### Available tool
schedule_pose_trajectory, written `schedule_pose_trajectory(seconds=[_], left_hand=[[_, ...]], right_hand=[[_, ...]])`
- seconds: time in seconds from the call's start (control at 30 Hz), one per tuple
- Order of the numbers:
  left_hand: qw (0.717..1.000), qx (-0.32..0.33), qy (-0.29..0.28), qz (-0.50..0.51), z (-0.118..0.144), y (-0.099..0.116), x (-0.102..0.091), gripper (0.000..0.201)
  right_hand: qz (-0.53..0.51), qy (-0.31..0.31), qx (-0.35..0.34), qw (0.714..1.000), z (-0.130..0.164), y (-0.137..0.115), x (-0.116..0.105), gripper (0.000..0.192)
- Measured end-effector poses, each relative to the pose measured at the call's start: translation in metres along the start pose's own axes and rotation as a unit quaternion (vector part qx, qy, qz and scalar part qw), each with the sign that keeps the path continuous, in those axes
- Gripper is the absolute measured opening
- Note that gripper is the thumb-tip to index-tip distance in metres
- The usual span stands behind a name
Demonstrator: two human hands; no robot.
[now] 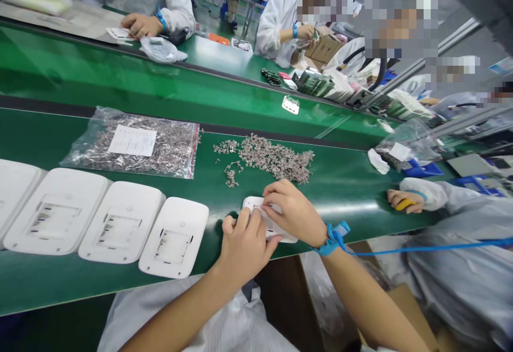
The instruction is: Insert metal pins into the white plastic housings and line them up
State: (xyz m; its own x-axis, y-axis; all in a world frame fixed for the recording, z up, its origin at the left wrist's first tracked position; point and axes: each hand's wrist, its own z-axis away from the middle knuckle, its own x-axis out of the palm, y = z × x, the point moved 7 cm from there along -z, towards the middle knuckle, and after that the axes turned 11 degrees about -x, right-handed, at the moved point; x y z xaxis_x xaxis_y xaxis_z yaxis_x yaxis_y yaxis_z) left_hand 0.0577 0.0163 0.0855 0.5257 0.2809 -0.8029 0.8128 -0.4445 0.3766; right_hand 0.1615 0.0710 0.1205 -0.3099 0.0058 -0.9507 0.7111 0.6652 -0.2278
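Observation:
My left hand (245, 242) grips the near edge of a white plastic housing (251, 202) lying on the green bench at its front edge. My right hand (292, 209) rests on top of the same housing, fingertips pinched together over its recess; a blue strap circles that wrist. Whether a small metal part sits between the fingertips I cannot tell. Just beyond the hands lies a loose pile of small metal contacts (272, 158). To the left, a row of white housings (174, 237) lies face down, each showing an open compartment.
A clear zip bag of metal contacts (134, 146) with a paper label lies at the back left. A green conveyor belt (120, 82) runs behind. A co-worker's hand (403, 201) rests on the bench at the right; other people in white coats work across the belt.

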Motion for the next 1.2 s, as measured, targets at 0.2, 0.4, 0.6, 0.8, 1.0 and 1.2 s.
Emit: schedule_pose_trajectory(seconds=[0.2, 0.4, 0.6, 0.8, 1.0, 1.2], left_hand=[[0.999, -0.008, 0.015, 0.030, 0.001, -0.002, -0.003, 0.036], [0.999, -0.003, 0.014, 0.037, 0.000, -0.002, -0.003, 0.033], [0.999, -0.008, 0.003, 0.033, 0.000, -0.003, -0.001, 0.030], [1.000, -0.015, -0.001, 0.024, 0.001, -0.004, -0.002, 0.031], [1.000, -0.005, 0.008, 0.021, 0.002, -0.003, -0.001, 0.031], [1.000, 0.000, 0.013, 0.012, 0.004, -0.002, 0.000, 0.034]], right_hand=[[0.019, -0.045, 0.040, 0.998, -0.005, -0.005, 0.012, 0.012], [0.058, -0.076, 0.117, 0.989, -0.008, 0.004, 0.017, 0.012], [0.042, -0.042, 0.093, 0.994, -0.003, 0.010, 0.012, 0.013], [0.052, 0.002, 0.030, 0.998, 0.028, -0.018, 0.001, 0.017], [0.056, 0.003, 0.043, 0.998, 0.036, -0.023, 0.006, 0.025], [0.041, 0.012, 0.043, 0.998, 0.036, -0.020, 0.007, 0.028]])
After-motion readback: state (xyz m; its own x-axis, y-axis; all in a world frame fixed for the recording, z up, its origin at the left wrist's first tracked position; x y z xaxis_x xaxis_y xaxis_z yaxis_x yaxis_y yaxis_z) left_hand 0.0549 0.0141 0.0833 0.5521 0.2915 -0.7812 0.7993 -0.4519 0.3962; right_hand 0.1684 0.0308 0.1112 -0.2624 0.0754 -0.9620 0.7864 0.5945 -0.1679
